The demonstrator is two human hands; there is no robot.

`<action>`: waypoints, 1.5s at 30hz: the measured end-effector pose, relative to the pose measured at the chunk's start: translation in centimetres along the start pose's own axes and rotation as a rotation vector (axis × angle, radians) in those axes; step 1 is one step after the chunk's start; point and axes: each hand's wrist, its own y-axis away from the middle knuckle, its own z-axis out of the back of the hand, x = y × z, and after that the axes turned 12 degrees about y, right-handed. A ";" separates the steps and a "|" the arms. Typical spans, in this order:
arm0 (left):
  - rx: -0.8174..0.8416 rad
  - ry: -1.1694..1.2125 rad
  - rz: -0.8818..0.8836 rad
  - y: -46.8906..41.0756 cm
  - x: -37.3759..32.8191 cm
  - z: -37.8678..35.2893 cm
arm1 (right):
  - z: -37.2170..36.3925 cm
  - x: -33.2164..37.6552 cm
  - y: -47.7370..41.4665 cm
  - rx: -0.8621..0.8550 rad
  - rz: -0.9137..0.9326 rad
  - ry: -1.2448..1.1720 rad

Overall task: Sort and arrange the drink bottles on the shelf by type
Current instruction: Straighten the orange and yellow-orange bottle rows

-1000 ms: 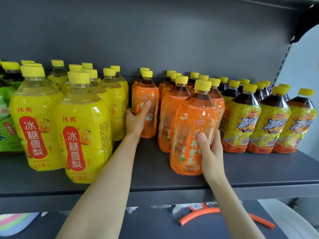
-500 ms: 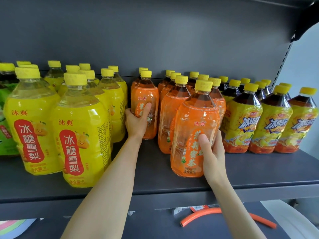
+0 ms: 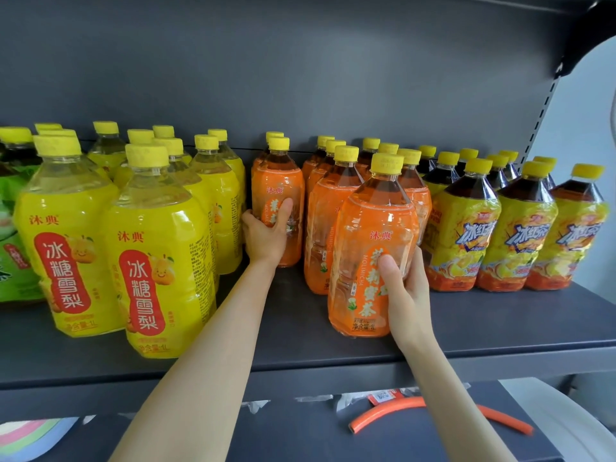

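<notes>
The left hand point(image 3: 266, 236) grips a rear orange bottle point(image 3: 278, 208) at centre frame; the right hand point(image 3: 405, 288) wraps the front orange bottle point(image 3: 370, 258) on the shelf point(image 3: 466, 331). Full bottles look heavy with slick film labels; the mid-body grip suits them.

The dark grey shelf point(image 3: 300, 331) carries upright bottles in groups: green bottles point(image 3: 13, 228) at the far left, then yellow bottles point(image 3: 156, 248), orange bottles point(image 3: 320, 228) in the middle, dark tea bottles point(image 3: 463, 235) at the right.
</notes>
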 end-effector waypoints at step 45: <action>0.110 0.174 -0.325 3.9 -2.0 3.6 | -2.5 1.3 -5.7 -0.189 0.467 1.013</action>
